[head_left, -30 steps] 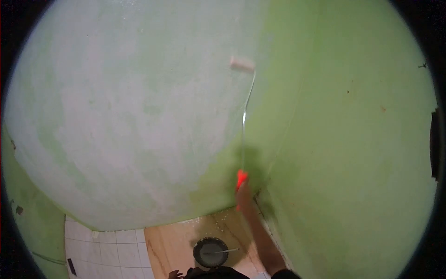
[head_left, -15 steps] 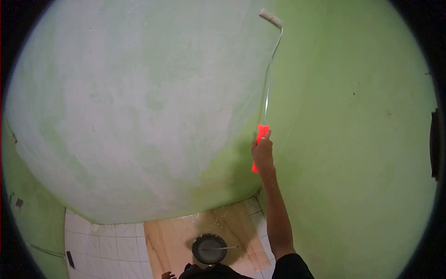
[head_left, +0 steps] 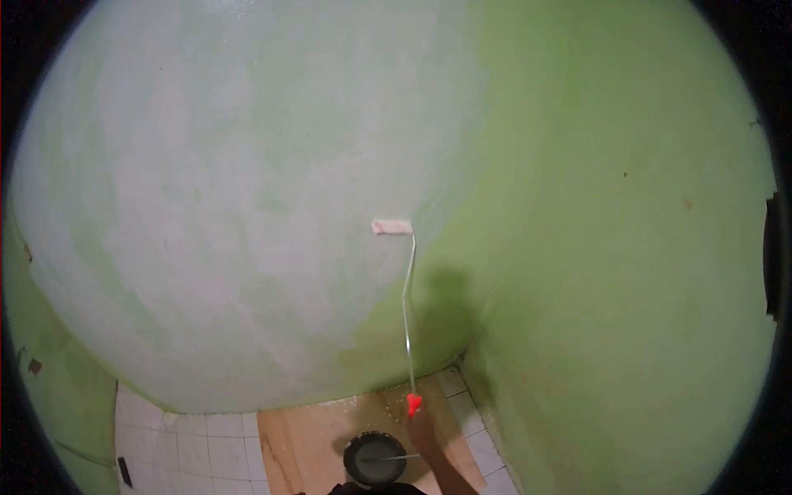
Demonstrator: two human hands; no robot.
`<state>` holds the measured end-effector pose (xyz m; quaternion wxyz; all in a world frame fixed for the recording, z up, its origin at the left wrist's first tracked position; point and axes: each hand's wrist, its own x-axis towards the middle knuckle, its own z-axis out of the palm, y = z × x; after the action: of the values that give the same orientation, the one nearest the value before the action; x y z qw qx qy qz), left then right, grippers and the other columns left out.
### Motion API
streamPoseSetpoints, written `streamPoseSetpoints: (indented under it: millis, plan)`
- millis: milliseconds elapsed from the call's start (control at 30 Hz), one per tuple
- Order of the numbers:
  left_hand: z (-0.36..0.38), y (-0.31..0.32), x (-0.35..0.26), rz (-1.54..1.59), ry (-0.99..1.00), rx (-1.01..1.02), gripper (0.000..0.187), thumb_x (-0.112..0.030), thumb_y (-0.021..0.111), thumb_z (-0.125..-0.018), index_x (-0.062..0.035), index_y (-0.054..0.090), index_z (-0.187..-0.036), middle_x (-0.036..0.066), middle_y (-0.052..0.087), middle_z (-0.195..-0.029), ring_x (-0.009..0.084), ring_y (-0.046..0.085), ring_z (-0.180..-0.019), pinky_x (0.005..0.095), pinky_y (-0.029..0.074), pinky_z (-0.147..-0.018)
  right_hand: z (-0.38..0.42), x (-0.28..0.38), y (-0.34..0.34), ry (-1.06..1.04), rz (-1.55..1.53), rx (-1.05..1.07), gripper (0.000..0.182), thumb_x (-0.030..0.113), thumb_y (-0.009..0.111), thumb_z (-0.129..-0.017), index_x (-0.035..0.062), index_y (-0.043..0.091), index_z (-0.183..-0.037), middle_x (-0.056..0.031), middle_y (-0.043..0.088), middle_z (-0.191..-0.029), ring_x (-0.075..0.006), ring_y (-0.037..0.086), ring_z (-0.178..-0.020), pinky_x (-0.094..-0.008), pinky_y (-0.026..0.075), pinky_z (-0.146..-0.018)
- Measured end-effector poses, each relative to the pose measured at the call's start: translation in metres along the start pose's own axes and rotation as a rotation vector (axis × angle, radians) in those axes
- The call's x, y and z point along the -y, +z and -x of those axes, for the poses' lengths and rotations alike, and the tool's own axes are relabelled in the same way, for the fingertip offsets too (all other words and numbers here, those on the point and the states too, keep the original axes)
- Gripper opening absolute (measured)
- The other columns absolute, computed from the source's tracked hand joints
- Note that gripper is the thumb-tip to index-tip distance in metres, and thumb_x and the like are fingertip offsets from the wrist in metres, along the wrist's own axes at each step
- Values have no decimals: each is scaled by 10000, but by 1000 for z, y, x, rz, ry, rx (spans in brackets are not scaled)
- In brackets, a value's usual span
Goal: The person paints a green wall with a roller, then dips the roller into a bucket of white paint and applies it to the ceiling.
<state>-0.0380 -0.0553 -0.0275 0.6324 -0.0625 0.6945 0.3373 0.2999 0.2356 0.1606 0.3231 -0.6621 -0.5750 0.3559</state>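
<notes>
Since the roller (head_left: 391,227) has dropped from high up, I see my right hand (head_left: 422,422) gripping its orange handle (head_left: 413,403), rolling downward; the other hand is unseen.

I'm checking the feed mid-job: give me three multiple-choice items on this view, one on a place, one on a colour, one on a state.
1. Where is the roller head?
A. On the wall, near the edge between whitish and green
B. In the bucket
C. On the floor tiles

2. What colour is the roller handle?
A. Blue
B. Red-orange
C. Black

3. How does the right hand stand to the roller?
A. Apart from it
B. Its grip closed on the handle
C. Resting on the bucket

Answers: 1 A, the head lies against the wall at the painted patch's edge. 2 B, the handle shows bright red-orange. 3 B, the hand meets the handle's lower end.
</notes>
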Motion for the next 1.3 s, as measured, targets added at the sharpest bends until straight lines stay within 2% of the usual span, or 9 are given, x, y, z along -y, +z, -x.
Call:
streamPoseSetpoints:
  millis: [133, 333, 567, 633, 767, 967, 1100, 1267, 1300]
  plan:
    - [-20, 9, -10, -70, -53, 19, 445, -394, 501, -864, -134, 453, -1222, 110, 533, -1166, 285, 555, -969, 446, 487, -753, -36, 51, -88, -320, 149, -393, 216, 97, 496, -831, 17, 523, -1030, -244, 596, -847, -423, 574, -816, -461, 453, -651]
    - [-84, 12, -5, -162, -99, 108, 486, -337, 485, -884, -122, 366, -1303, 163, 566, -1099, 314, 609, -845, 462, 513, -721, -58, 170, -185, -205, 222, -349, 326, 102, 549, -830, 10, 462, -1131, -226, 600, -809, -389, 590, -739, -429, 458, -594]
    - [-43, 51, -25, -137, 117, 35, 406, -321, 474, -874, -110, 444, -1220, 140, 597, -1059, 262, 621, -809, 368, 506, -622, -18, 171, -136, -427, -185, -206, 444, 205, 498, -887, -30, 361, -1238, -259, 582, -851, -412, 585, -760, -438, 456, -629]
    - [-33, 42, -19, -94, 138, 19, 389, -305, 442, -879, -112, 444, -1217, 135, 597, -1054, 257, 617, -821, 372, 502, -618, -18, 120, -94, -437, -136, -177, 480, 143, 500, -881, -16, 328, -1300, -165, 615, -869, -305, 606, -736, -369, 455, -596]
    - [-29, -3, 28, 43, 78, -11, 359, -304, 420, -898, -107, 442, -1197, 141, 588, -1048, 278, 605, -841, 398, 487, -658, 32, 72, -55, -203, -126, -5, 498, 135, 468, -894, -27, 285, -1328, -251, 497, -1195, -404, 502, -1078, -395, 423, -857]
    - [-53, -49, 19, 139, 10, 102, 331, -301, 401, -895, -122, 461, -1167, 122, 598, -963, 248, 582, -731, 381, 461, -581, 10, 105, -80, -566, 88, -254, 555, 95, 432, -904, -41, 168, -1372, -283, 452, -1232, -417, 461, -1123, -393, 395, -910]
    - [-65, -40, 9, 152, -31, 194, 330, -301, 401, -894, -124, 463, -1165, 116, 599, -948, 239, 572, -703, 377, 453, -560, -37, 187, -137, -406, 79, -179, 541, 79, 402, -925, -22, 138, -1386, -268, 495, -1190, -257, 548, -781, -280, 439, -733]
    - [-95, -50, 44, 168, -123, 276, 328, -301, 400, -893, -127, 466, -1162, 109, 600, -928, 228, 561, -667, 372, 443, -535, -67, 278, -164, -726, 7, -497, 547, 30, 396, -926, 26, 122, -1400, -175, 560, -950, -141, 382, -626, -255, 399, -584]
    - [-93, -26, 29, -64, -20, -44, 329, -300, 406, -887, -134, 470, -1163, 99, 601, -937, 210, 541, -611, 366, 435, -492, -68, 276, -160, -723, 7, -495, 547, 30, 396, -926, 26, 122, -1400, -175, 560, -950, -141, 382, -626, -255, 399, -584]
